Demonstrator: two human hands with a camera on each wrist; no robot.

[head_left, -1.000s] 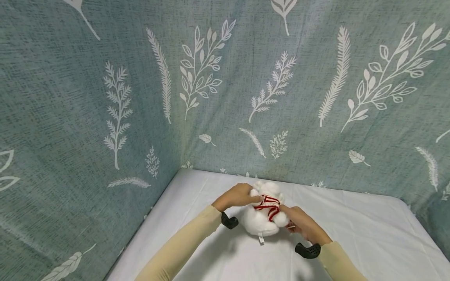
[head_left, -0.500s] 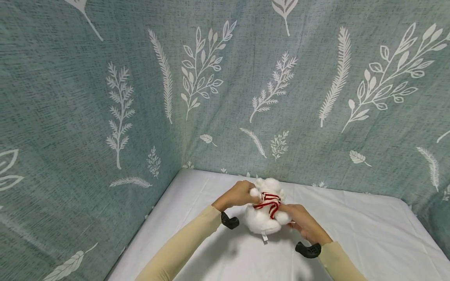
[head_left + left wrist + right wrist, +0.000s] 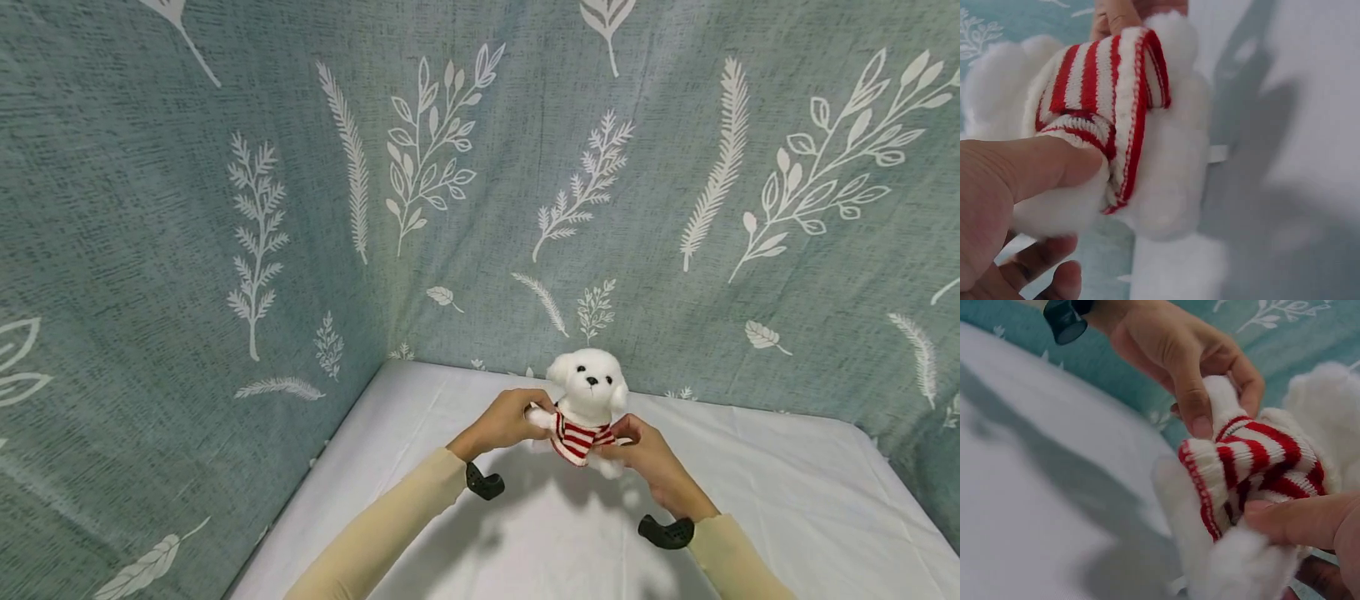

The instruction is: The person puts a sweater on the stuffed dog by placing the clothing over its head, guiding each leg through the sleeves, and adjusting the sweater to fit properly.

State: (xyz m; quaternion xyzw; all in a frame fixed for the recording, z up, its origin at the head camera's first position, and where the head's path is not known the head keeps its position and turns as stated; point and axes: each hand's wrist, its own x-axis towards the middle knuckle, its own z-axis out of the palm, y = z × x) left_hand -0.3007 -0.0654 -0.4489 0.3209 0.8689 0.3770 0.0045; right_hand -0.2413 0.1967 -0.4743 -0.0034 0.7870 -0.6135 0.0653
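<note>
Near the back edge of the counter (image 3: 750,492): the dog (image 3: 587,411), held between the left hand (image 3: 506,419) and the right hand (image 3: 651,460), pretty much straight out from the wearer.
Left hand: thumb and fingers pinching a front paw (image 3: 1221,394), right where it pokes out of the sweater (image 3: 576,440).
Right hand: gripping the opposite side, thumb pressed on the sweater. White puff (image 3: 1250,562) by the thumb, probably the other paw, too blurry to swear to it.
Nearer hand: neither tbh, both are touching the dog, 1 per side.
Dog's long axis: head to bottom runs roughly upright in the head view, top leaning a touch toward the right hand. The line from hand to hand cuts across it at about chest level.
Why that counts: with 2 grips on opposite sides, the cross line looks like the pivot imo, so I'd expect it to tip forward or back more easily than sideways.
Facing: eyes and nose toward the wearer, leafy curtain (image 3: 495,237) behind.
Tag (image 3: 1217,154): white, sticking out from the lower body.
Dog on the counter or lifted: can't tell, there's shadow below but no view settles it.
</note>
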